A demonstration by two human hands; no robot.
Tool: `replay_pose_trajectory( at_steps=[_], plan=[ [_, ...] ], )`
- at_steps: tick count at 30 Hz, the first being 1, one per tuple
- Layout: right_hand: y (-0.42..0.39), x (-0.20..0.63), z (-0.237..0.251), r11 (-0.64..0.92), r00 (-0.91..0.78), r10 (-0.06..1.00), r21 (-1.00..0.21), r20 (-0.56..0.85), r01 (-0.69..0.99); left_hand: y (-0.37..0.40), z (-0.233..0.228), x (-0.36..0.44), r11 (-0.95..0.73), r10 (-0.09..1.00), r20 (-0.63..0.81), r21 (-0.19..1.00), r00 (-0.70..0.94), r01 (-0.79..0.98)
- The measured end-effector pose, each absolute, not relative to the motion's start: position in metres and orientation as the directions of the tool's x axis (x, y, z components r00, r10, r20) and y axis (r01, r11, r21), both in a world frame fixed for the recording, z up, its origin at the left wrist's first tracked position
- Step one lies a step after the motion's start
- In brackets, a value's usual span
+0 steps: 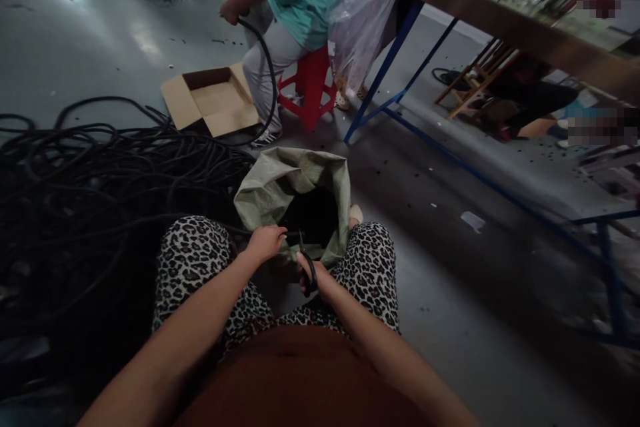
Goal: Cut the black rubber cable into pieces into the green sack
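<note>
A black rubber hose (233, 229) runs from the left into my left hand (267, 242), whose fingers are closed on it near its end. My right hand (309, 271) grips black-handled scissors (313, 275), with the blades pointing up beside the hose. Both hands are over the near rim of a pale green woven sack (260, 177) that stands between my knees with its mouth wide. Dark contents inside the sack are too dim to make out.
A large tangle of black hose (125, 167) covers the floor at left. Ahead lies a cardboard box (215, 100) with its flaps apart. A person in a teal shirt (305, 0) sits on a red stool (315, 90), holding a hose. A blue-legged table (500, 20) stands at right.
</note>
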State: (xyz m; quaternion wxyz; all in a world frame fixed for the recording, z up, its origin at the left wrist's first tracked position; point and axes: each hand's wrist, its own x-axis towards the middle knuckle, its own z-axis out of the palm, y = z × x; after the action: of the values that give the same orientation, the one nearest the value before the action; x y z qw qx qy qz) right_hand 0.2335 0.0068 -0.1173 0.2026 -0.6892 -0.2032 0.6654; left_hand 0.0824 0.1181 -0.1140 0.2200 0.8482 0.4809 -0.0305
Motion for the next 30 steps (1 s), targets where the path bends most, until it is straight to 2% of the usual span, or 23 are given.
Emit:
replay_pose_trajectory(
  at_steps=[3,13,20,30],
  plan=[
    [0.007,0.234,-0.117,-0.839,0.023,0.543,-0.543,-0.84,-0.03,0.117,-0.113,0.083,-0.431,0.798,-0.275,0.361,0.536,0.827],
    [0.009,0.234,-0.118,-0.811,0.07,0.583,-0.585,-0.809,-0.016,0.118,-0.111,0.082,-0.462,0.763,-0.274,0.401,0.585,0.791],
    [0.012,0.236,-0.118,-0.785,0.136,0.617,-0.619,-0.776,0.025,0.119,-0.104,0.079,-0.476,0.786,-0.243,0.35,0.569,0.807],
    [0.013,0.232,-0.106,-0.829,0.197,0.552,-0.558,-0.81,0.031,0.118,-0.114,0.081,-0.473,0.777,-0.292,0.315,0.558,0.823]
  ],
)
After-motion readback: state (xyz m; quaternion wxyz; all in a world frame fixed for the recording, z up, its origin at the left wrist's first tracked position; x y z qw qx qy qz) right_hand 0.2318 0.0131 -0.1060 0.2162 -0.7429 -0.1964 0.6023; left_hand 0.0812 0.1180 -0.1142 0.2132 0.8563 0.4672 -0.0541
